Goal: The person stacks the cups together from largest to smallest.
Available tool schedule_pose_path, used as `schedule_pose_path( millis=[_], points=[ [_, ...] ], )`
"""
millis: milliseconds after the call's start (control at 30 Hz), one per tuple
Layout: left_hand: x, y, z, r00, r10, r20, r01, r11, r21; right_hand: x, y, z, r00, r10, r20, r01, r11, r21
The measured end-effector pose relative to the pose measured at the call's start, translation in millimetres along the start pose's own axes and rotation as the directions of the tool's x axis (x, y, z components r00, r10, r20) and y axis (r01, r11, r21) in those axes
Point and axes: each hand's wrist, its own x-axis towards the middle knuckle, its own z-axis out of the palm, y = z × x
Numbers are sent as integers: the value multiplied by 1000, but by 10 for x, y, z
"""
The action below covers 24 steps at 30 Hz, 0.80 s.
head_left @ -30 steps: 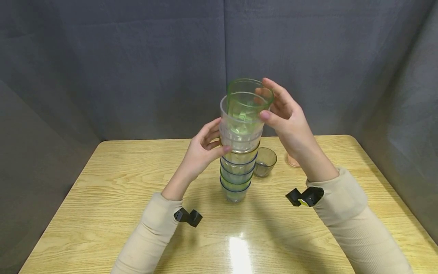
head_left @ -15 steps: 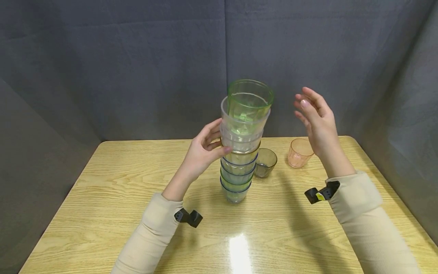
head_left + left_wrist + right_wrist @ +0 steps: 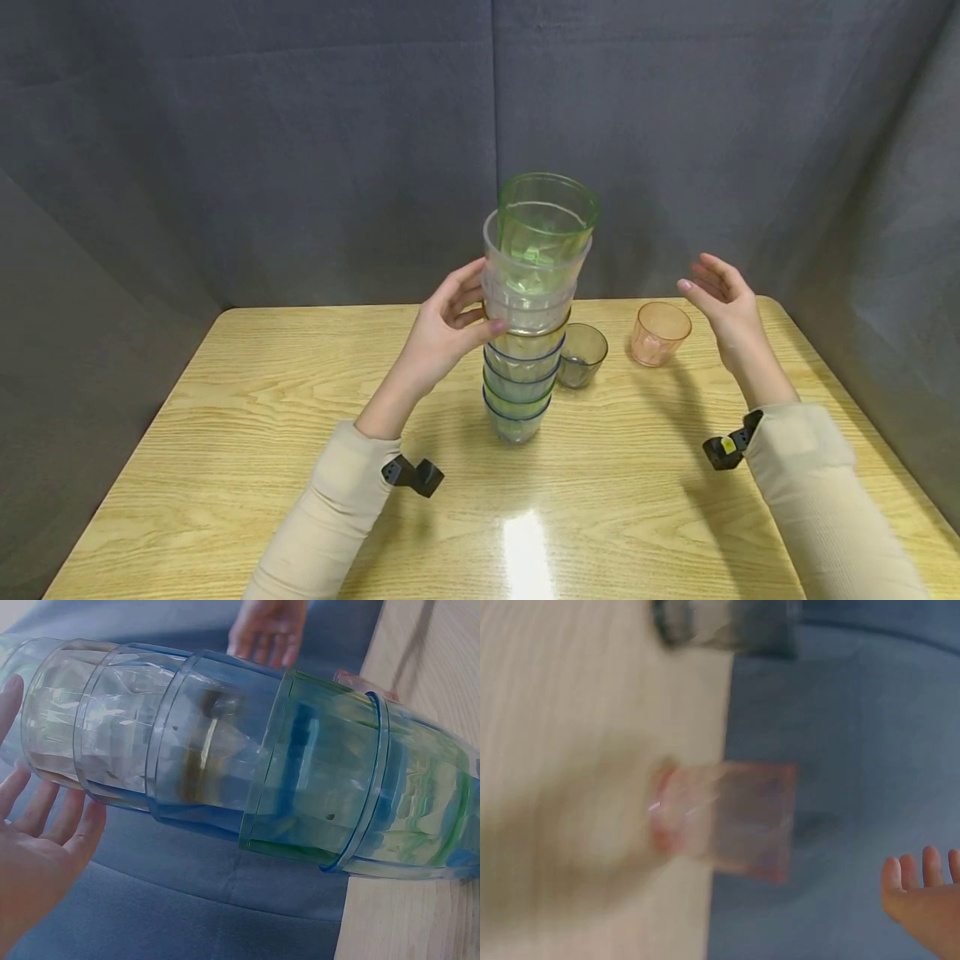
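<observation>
A tall upright stack of nested clear plastic cups (image 3: 521, 367) stands on the table, several with blue, green or amber rims. The green cup (image 3: 546, 225) on top sits inside a clear cup. My left hand (image 3: 442, 329) holds the upper part of the stack, thumb in front and fingers around the left side. Over the table's right side hovers my right hand (image 3: 731, 321), fingers relaxed and holding nothing. Nearest to it is an orange cup (image 3: 660, 333), upright and apart from the hand; the right wrist view shows this orange cup (image 3: 727, 817) blurred.
A smoky grey cup (image 3: 587, 354) stands just right of the stack, partly behind it. The wood-grain table (image 3: 247, 400) ends at a grey fabric wall (image 3: 337, 167) at the back, with fabric on both sides too.
My right hand has let go of the green cup and moved right and down, past the orange cup, which came into full view. The left hand and stack stay put.
</observation>
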Motion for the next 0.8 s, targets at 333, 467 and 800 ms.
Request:
schedule_pose_path(
  millis=[333, 467, 800],
  points=[
    [2, -7, -4, 1000, 21, 9, -20, 1000, -7, 20, 422, -193, 991, 132, 34, -124, 974, -189],
    [6, -8, -2, 1000, 23, 11, -23, 1000, -4, 31, 551, -216, 980, 191, 55, -174, 959, -222],
    [0, -12, -11, 1000, 23, 14, -23, 1000, -14, 12, 714, -222, 958, 270, 91, -240, 937, -253]
  ],
)
